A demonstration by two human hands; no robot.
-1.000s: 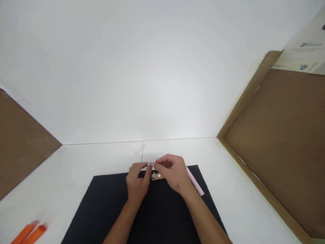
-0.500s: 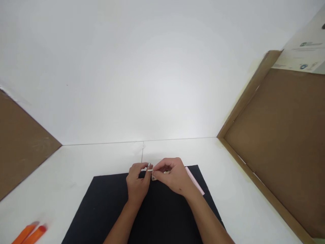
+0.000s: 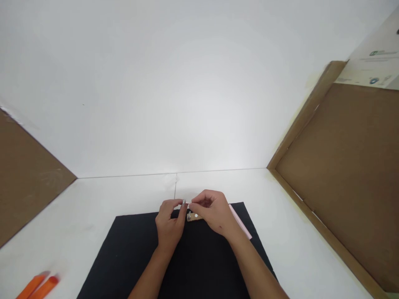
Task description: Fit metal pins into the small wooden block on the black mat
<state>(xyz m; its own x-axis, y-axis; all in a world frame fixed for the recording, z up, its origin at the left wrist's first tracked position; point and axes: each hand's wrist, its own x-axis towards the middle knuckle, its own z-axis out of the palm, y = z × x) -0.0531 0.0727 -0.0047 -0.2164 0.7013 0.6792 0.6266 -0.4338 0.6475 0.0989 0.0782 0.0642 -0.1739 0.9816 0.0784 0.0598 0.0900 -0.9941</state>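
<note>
We see both hands raised over the far edge of the black mat, a little right of that edge's middle. The left hand pinches a small pale piece between thumb and forefinger; the other fingers are partly hidden. The right hand pinches a thin rod between thumb and forefinger, and the rod points across at the pale piece. We cannot tell whether the two touch or how far one enters the other; they are too small here.

As for progress, we judge the work on this pair to be under way and not finished, since each part is in its own hand and we see no released, joined piece. Just below the fingers, inside the mat's far edge, lies a tan strip with a white dot and a metal fitting at its left end; neither hand appears to grip it. A pink strip slants along the mat's right edge, near the far right corner. On the white bench, beyond the mat's left edge, we see two orange objects.
</note>
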